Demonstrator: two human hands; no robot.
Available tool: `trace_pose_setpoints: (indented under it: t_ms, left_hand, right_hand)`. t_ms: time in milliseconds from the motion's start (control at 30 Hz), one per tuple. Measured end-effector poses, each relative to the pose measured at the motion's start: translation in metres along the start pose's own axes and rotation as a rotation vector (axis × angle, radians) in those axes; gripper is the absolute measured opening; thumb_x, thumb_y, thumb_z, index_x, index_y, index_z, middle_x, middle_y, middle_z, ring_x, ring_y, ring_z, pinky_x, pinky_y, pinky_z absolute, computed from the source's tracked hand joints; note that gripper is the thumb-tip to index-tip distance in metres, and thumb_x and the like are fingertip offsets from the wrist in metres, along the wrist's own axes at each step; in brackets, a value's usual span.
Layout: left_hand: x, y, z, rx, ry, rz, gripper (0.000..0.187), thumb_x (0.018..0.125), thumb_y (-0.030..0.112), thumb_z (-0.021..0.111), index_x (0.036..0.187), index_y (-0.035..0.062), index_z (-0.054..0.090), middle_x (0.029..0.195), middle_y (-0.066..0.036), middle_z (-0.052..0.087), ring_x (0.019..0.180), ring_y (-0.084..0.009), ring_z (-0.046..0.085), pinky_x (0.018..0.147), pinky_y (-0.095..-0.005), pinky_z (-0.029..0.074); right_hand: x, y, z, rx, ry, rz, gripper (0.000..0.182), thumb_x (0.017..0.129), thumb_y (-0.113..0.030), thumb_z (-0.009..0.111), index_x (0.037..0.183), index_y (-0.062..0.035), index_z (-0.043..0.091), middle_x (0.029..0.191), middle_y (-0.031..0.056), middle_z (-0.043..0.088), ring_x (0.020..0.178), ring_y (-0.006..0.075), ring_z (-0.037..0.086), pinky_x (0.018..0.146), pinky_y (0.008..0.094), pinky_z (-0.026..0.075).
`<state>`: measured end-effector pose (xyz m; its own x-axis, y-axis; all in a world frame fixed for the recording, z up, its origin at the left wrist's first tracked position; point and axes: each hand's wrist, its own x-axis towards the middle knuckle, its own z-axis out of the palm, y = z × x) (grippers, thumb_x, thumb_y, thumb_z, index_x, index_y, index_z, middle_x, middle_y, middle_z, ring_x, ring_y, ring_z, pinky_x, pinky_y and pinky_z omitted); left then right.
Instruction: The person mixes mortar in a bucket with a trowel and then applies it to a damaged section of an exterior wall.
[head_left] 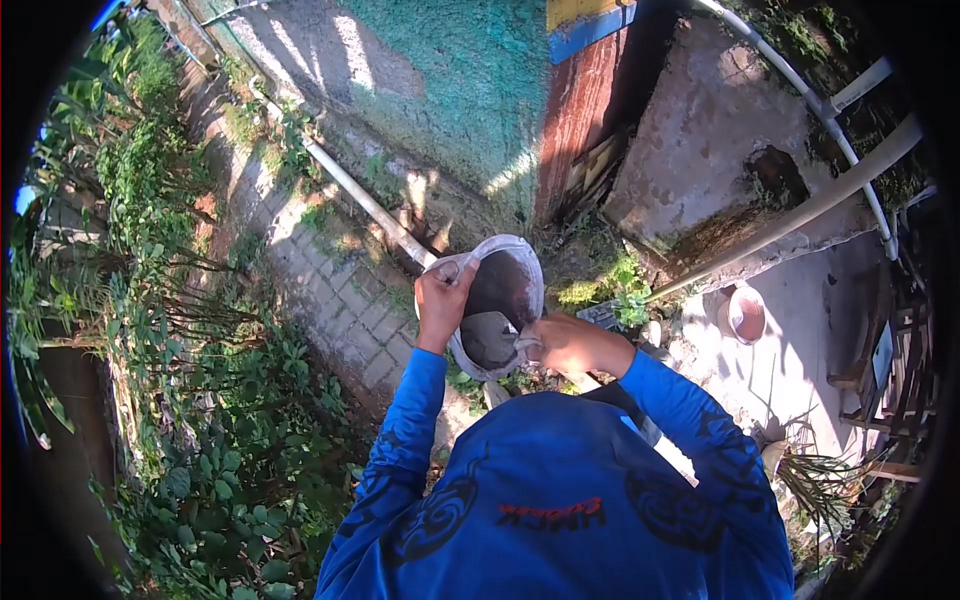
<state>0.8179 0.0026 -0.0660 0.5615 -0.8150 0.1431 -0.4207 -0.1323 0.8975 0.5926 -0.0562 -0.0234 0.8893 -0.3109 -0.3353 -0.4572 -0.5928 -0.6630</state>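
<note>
A round bucket point(531, 262) with a pale, crusted rim is in the middle of the head view, its dark inside facing up. My left hand point(441, 300) is closed on the bucket's left rim. My right hand point(560, 343) grips the handle of a trowel point(487, 338) at the bucket's lower right side. The trowel's broad grey blade lies inside the bucket's mouth. Shadow hides how much material is in the bucket.
A painted green wall point(450, 110) rises ahead, with a white pipe point(365, 203) along its foot. Paving blocks point(345, 315) run at left beside dense plants point(230, 470). A second bucket point(746, 314) stands on concrete at right, below a sloping slab point(700, 150).
</note>
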Motion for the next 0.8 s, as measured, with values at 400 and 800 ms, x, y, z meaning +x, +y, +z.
trace_pose_setpoints:
  t_ms: [400, 800]
  left_hand:
    - [0.005, -0.057, -0.013, -0.214, 0.074, -0.2, 0.036, 0.094, 0.028, 0.065, 0.067, 0.0033, 0.062, 0.064, 0.007, 0.055, 0.06, -0.0047, 0.044, 0.053, -0.0267, 0.037]
    - [-0.007, -0.087, 0.003, -0.556, 0.186, -0.22, 0.024, 0.091, 0.014, 0.066, 0.07, 0.0028, 0.064, 0.067, 0.006, 0.057, 0.059, -0.005, 0.045, 0.052, -0.0261, 0.037]
  right_hand:
    - [-0.041, 0.063, -0.01, 1.052, -0.02, 0.191, 0.041, 0.102, -0.032, 0.052, 0.135, -0.0084, 0.056, 0.093, 0.0049, 0.067, 0.069, 0.0118, 0.063, 0.059, 0.0262, 0.052]
    - [-0.125, -0.043, -0.158, 1.315, 1.342, -0.513, 0.028, 0.103, -0.03, 0.046, 0.123, -0.0102, 0.049, 0.085, 0.0064, 0.055, 0.055, 0.0123, 0.056, 0.04, 0.0244, 0.046]
